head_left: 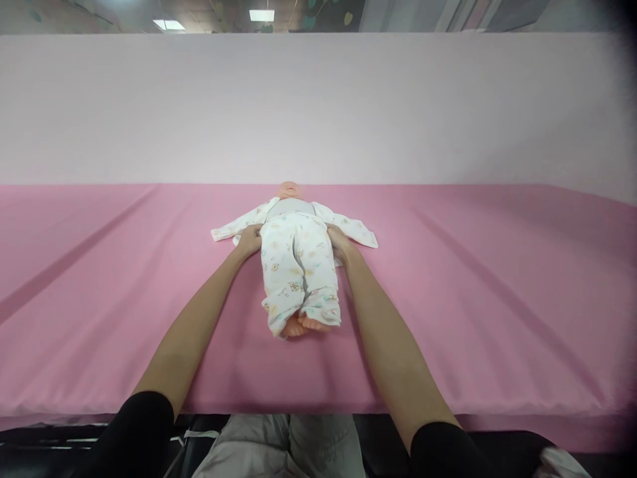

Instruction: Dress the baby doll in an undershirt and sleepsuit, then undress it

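A pale pink wall panel (318, 106) fills the upper half of the view, from nine o'clock across to three o'clock, with a strip of ceiling and two lit ceiling lights (261, 14) above it at twelve o'clock. Below it the surface (497, 292), covered by a deeper pink cloth with long shallow creases, runs the full width and ends in a folded front edge near six o'clock.

At the centre, just above the middle of the cloth, a baby doll (290, 190) lies on its back, head toward twelve o'clock and bare feet toward six o'clock. It wears white printed trousers (298, 272) and a white printed top (348, 227) whose sleeves spread out flat toward nine and three o'clock. The top lies open, leaving the pale belly showing above the waistband.

Both forearms reach in from the lower corners, black sleeves pushed up at seven and five o'clock. The left hand (247, 240) is at the doll's hip on the nine o'clock side, fingers curled closed on the trouser waistband. The right hand (339, 241) mirrors it at the three o'clock side, fingers likewise folded onto the waistband cloth; how tightly either pinches cannot be told. The two hands are apart, with the doll's waist between them.

At six o'clock, under the front edge, the person's light grey trousers (279, 451) show.
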{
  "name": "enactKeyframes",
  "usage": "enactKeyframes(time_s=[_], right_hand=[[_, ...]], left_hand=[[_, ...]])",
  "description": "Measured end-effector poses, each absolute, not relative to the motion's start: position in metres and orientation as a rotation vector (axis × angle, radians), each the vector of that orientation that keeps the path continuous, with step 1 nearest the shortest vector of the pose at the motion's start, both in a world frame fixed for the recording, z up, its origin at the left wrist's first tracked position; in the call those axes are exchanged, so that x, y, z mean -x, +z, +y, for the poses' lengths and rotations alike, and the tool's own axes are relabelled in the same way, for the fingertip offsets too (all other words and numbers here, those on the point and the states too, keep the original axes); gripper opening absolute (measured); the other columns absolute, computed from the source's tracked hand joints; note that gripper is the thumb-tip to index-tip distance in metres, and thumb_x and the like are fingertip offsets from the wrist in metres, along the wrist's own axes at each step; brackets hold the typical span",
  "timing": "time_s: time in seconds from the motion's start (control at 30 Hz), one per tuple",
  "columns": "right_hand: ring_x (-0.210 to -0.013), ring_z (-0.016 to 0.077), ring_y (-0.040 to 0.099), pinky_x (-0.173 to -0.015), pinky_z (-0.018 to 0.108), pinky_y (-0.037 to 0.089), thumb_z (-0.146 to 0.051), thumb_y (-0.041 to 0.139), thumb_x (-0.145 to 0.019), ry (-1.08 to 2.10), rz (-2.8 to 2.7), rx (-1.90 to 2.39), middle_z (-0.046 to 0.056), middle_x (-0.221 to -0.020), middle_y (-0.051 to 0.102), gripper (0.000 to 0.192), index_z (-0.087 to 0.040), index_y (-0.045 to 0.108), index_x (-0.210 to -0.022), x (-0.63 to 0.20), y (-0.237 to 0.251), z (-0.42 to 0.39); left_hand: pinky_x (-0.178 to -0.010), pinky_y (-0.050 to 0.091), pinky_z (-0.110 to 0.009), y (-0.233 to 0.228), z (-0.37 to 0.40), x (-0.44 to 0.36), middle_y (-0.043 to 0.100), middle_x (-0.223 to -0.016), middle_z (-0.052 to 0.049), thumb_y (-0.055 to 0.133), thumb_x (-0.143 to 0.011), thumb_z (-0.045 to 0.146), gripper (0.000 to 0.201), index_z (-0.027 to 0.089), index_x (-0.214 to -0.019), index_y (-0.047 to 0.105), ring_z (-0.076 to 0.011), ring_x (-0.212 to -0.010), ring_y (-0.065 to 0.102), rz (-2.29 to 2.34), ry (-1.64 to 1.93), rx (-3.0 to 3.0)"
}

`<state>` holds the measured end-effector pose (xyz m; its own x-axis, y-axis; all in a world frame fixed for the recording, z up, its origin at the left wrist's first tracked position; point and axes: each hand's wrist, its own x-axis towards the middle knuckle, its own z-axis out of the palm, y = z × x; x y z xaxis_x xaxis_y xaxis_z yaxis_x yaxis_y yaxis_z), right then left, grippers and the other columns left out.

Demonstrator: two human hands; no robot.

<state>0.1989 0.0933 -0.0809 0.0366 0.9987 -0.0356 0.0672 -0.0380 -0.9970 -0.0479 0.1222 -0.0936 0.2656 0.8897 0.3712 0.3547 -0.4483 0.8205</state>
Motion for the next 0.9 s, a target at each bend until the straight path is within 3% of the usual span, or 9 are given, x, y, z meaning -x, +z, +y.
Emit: enactKeyframes(time_s=[0.17, 0.4, 0.6, 0.7, 0.9], right_hand=[[-0.053, 0.0096, 0.036, -0.052, 0.022, 0.029, -0.007, 0.042, -0.068, 0.911, -1.461, 1.494, -0.003, -0.056, 0.046, 0.015, -0.017, 0.043, -0.058, -0.209, -0.077, 0.099], [-0.053, 0.0109, 0.025, -0.054, 0.027, 0.017, -0.003, 0.041, -0.065, 0.668, -1.589, 1.675, -0.003, -0.053, 0.031, 0.025, -0.019, 0.028, -0.051, -0.209, -0.065, 0.094], [-0.054, 0.0113, 0.026, -0.054, 0.027, 0.017, 0.0, 0.041, -0.065, 0.651, -1.503, 1.663, -0.002, -0.053, 0.03, 0.029, -0.019, 0.026, -0.05, -0.208, -0.066, 0.1], [-0.056, 0.0114, 0.031, -0.054, 0.026, 0.022, -0.002, 0.04, -0.071, 0.664, -1.406, 1.668, 0.0, -0.058, 0.038, 0.027, -0.019, 0.032, -0.053, -0.208, -0.071, 0.105], [-0.059, 0.0125, 0.037, -0.057, 0.024, 0.027, -0.006, 0.044, -0.076, 0.692, -1.312, 1.68, 0.003, -0.063, 0.048, 0.025, -0.019, 0.038, -0.055, -0.209, -0.074, 0.109]], left_hand=[[-0.056, 0.023, -0.025, -0.087, 0.121, 0.053, 0.036, -0.052, 0.004, 0.058, -0.058, 0.021, 0.014, 0.017, -0.052, 0.045, -0.011, -0.058, 0.029, 1.37, 1.022, -2.082], [-0.053, 0.02, -0.025, -0.089, 0.123, 0.053, 0.035, -0.049, 0.004, 0.058, -0.056, 0.016, 0.018, 0.017, -0.048, 0.042, -0.0097, -0.055, 0.029, 1.307, 0.986, -1.801], [-0.049, 0.027, -0.022, -0.09, 0.125, 0.046, 0.039, -0.051, 0.005, 0.053, -0.061, 0.018, 0.011, 0.018, -0.059, 0.042, -0.0081, -0.05, 0.034, 1.197, 1.111, -1.595], [-0.049, 0.031, -0.022, -0.088, 0.125, 0.044, 0.042, -0.052, 0.005, 0.053, -0.056, 0.017, 0.012, 0.019, -0.064, 0.044, -0.0082, -0.049, 0.038, 1.071, 1.164, -1.44], [-0.047, 0.021, -0.023, -0.084, 0.121, 0.05, 0.03, -0.045, 0.004, 0.05, -0.052, 0.013, 0.016, 0.018, -0.049, 0.035, -0.0069, -0.047, 0.027, 1.155, 1.01, -1.642]])
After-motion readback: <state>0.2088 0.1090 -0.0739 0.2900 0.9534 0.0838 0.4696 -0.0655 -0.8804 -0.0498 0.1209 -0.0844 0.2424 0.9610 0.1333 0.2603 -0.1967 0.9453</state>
